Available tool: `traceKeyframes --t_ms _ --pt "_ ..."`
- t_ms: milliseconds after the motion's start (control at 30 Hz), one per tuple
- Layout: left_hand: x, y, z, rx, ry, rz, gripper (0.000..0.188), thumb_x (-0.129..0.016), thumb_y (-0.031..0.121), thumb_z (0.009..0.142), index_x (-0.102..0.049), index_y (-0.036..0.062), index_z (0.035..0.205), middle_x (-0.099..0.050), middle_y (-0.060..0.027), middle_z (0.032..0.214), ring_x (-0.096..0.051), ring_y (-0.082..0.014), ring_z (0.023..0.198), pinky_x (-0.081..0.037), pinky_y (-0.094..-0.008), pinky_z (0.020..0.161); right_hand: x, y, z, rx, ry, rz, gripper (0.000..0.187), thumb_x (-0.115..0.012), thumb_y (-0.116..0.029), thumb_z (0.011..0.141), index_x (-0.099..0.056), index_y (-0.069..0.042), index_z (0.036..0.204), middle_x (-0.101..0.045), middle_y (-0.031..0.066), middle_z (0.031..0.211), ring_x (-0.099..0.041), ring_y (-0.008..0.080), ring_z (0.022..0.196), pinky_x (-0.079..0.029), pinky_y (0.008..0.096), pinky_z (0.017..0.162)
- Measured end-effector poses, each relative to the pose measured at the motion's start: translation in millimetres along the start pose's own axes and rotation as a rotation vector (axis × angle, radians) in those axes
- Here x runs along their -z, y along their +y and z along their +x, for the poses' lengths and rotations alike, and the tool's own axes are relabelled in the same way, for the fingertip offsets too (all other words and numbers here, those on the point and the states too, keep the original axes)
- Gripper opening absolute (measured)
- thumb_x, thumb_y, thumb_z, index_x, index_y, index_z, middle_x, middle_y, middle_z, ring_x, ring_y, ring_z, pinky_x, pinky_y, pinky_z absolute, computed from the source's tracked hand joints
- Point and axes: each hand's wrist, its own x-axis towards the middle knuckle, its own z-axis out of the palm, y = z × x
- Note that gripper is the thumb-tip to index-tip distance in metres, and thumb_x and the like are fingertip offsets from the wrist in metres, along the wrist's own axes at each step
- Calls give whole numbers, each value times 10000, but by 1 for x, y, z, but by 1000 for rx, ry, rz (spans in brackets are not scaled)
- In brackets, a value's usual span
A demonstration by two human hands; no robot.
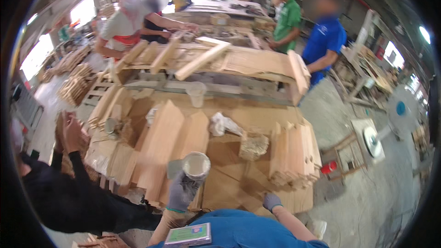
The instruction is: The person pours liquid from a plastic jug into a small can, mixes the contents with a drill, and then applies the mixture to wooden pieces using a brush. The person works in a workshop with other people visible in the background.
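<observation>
My left hand point(183, 194), in a grey glove, is wrapped round a white tub point(196, 165) with whitish stuff inside, held above the near part of the table. Just left of the tub shows a flat grey-green piece point(175, 169); whether my hand holds it too I cannot tell. Under and beyond them lie long pale wooden boards point(161, 142) with pointed ends. My right hand point(272, 201), also gloved, is at the table's near edge with its fingers curled; what it holds, if anything, is hidden.
Cardboard point(225, 170) covers the table. On it are a stack of wooden slats point(294, 156), a rough block point(254, 145), a crumpled white cloth point(224, 124) and a clear plastic cup point(196, 93). A person in black point(82, 193) stands close at left; several others work beyond. A fan point(400, 108) stands right.
</observation>
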Motion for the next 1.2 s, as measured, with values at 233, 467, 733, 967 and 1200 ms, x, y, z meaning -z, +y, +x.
traceKeyframes --t_ms 233,467,733,967,1200 --pt "29 -4 9 -98 -22 120 328 -373 215 979 -492 32 1223 -582 -111 1176 -562 -218 1102 -445 -377 974 -12 -21 21 -94 -38 -87 340 -556 -279 799 -649 -73 1052 -638 147 1082 -642 284 956 -528 462 705" --pt "-2 -4 1 -63 -62 -15 340 -341 209 992 -481 17 1235 -572 -124 1189 -565 -223 1091 -457 -367 969 -8 -13 47 -141 -78 -154 340 -555 -306 815 -653 -78 1048 -631 167 1100 -622 307 1008 -513 437 762" --pt "5 -14 7 -40 -55 -38 358 -339 214 994 -460 2 1256 -554 -131 1213 -556 -236 1101 -456 -383 973 -3 -10 50 -184 -144 -47 405 -561 -286 803 -588 -89 1156 -545 172 1236 -572 320 1087 -492 460 780" --pt "-7 -18 1 -55 1 -19 359 -353 214 990 -465 -5 1251 -563 -132 1199 -554 -234 1102 -450 -389 980 19 -25 25 -111 -164 -191 522 -640 -324 750 -540 -79 1199 -584 193 1155 -597 331 1030 -511 431 784" --pt "-5 -19 0 -95 -26 -81 348 -371 224 987 -477 10 1240 -571 -111 1191 -563 -224 1087 -447 -390 979 19 -17 27 -78 -101 -274 416 -630 -312 785 -587 -56 1110 -627 139 1032 -622 282 934 -512 393 778"
